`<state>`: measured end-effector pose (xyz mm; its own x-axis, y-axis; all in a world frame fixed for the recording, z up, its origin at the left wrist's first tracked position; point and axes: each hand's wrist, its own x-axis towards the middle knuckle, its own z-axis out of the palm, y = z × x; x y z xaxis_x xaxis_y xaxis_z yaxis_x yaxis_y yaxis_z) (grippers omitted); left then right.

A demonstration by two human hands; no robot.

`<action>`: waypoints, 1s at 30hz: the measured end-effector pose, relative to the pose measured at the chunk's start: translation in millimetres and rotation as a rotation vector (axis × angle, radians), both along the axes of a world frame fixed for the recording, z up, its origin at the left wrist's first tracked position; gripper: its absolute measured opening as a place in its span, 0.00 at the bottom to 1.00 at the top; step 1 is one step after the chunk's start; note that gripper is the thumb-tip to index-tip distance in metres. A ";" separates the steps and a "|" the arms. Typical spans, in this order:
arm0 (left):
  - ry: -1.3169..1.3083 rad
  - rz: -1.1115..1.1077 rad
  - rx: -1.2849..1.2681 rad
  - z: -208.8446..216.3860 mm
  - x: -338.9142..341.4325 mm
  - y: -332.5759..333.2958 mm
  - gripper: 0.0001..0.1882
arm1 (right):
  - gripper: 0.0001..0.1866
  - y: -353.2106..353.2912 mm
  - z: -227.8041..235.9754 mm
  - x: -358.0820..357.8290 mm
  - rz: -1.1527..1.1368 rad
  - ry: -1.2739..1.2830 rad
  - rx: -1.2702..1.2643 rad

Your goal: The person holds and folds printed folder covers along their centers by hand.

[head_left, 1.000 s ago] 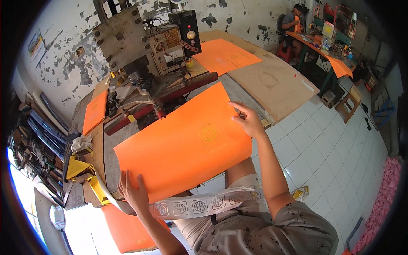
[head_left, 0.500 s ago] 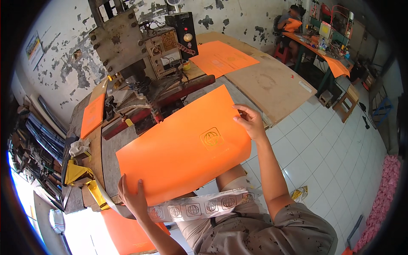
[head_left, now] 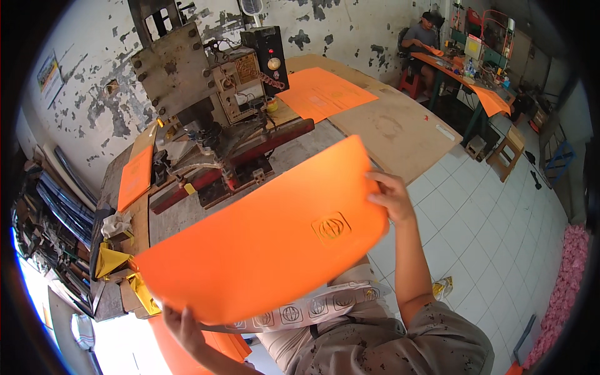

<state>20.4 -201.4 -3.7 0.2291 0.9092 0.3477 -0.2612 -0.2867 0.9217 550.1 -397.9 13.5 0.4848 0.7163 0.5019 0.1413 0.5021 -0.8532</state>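
A large orange sheet (head_left: pixel 262 244) with a gold globe emblem in a rounded square is stretched between my two hands, tilted over my lap. My left hand (head_left: pixel 184 328) grips its lower left edge, thumb on top. At the upper right edge, my right hand (head_left: pixel 390 197) pinches the sheet between thumb and fingers. Under the sheet, a pale foil strip (head_left: pixel 319 306) with several dark globe marks runs across my thighs. Beyond the sheet stands a stamping press (head_left: pixel 172 69) with a red-edged bed (head_left: pixel 275 145).
Another orange sheet (head_left: pixel 328 90) lies on the brown board (head_left: pixel 400 125) at the back. More orange sheets rest left of the press (head_left: pixel 135 178) and low beside my left forearm (head_left: pixel 165 347). Gold foil (head_left: pixel 112 262) hangs at the table's left corner. A person (head_left: pixel 422 44) sits at a far bench.
The orange sheet has come down and nearer, away from the press bed. My left hand moved down and left, my right hand down and right. The far person's orange piece is lower.
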 end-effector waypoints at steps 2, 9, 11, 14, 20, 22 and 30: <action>-0.213 -0.030 0.085 -8.2 -37.9 -1.5 0.33 | 0.22 -24.7 7.5 -6.0 0.104 0.135 0.287; -0.346 0.048 -0.043 8.5 22.4 6.7 0.32 | 0.13 39.6 14.6 -81.2 0.306 0.246 0.156; -0.344 0.017 -0.098 6.3 38.7 4.2 0.32 | 0.09 63.2 23.6 -134.7 0.302 0.266 0.160; -0.350 -0.059 -0.176 2.5 64.4 -1.4 0.32 | 0.10 69.7 38.4 -184.8 0.234 0.230 0.004; -0.378 -0.210 -0.300 -8.5 93.2 -14.0 0.32 | 0.17 52.1 32.8 -203.1 -0.200 -0.121 -0.104; -0.398 -0.265 -0.341 -10.5 101.2 -16.4 0.32 | 0.19 50.8 26.5 -202.7 -0.284 -0.136 -0.044; -0.633 -0.615 -0.624 -13.2 137.1 -30.5 0.32 | 0.22 24.7 45.8 -160.9 0.200 0.140 -0.326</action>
<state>157.5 -231.9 -16.9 0.6483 0.7573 0.0785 -0.6802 0.5298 0.5067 389.2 -373.2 59.3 0.3671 0.9142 0.1715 -0.0609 0.2076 -0.9763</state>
